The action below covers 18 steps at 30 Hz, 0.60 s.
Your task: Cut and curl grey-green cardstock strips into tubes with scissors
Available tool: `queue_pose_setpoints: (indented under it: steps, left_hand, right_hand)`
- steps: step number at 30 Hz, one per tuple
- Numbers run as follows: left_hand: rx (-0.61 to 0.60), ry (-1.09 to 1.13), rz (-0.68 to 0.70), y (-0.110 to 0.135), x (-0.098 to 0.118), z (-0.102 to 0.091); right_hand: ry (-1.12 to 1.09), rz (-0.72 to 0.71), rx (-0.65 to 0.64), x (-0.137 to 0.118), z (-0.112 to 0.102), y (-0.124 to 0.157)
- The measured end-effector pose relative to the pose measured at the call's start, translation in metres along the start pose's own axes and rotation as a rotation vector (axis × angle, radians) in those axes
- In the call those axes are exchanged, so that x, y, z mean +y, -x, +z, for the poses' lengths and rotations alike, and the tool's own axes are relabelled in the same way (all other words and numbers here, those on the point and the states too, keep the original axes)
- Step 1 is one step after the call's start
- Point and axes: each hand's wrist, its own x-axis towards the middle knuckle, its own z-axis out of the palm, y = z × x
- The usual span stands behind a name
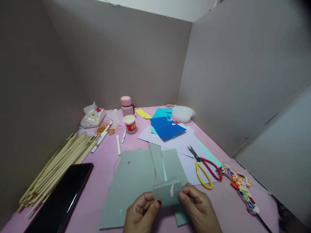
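Note:
My left hand and my right hand both pinch a small folded piece of grey paper at the near edge of the table. The left thumb presses its lower left corner, and the right fingers grip its right side. A pale torn mark shows on the piece's front. Under and behind it lie a large grey sheet and two grey strips.
Scissors with red and yellow handles and a patterned glue gun lie right. A dark phone and bamboo sticks lie left. Blue paper, a red cup, a pink bottle, a white bowl and pens sit farther back.

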Motion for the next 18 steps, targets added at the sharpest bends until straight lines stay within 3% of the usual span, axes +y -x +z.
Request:
queue_pose_setpoints:
  steps: [5, 9, 18]
  left_hand:
    - [0.013, -0.088, 0.065, 0.002, 0.002, 0.001]
    - [0.02, -0.155, 0.104, 0.003, 0.003, 0.0]
    - [0.053, -0.114, -0.081, -0.008, -0.008, -0.01]
  right_hand:
    - [-0.009, -0.001, -0.021, -0.001, -0.001, 0.001]
    - [0.01, -0.084, 0.001, -0.002, -0.001, 0.0]
    - [0.081, -0.248, -0.017, -0.004, 0.001, -0.001]
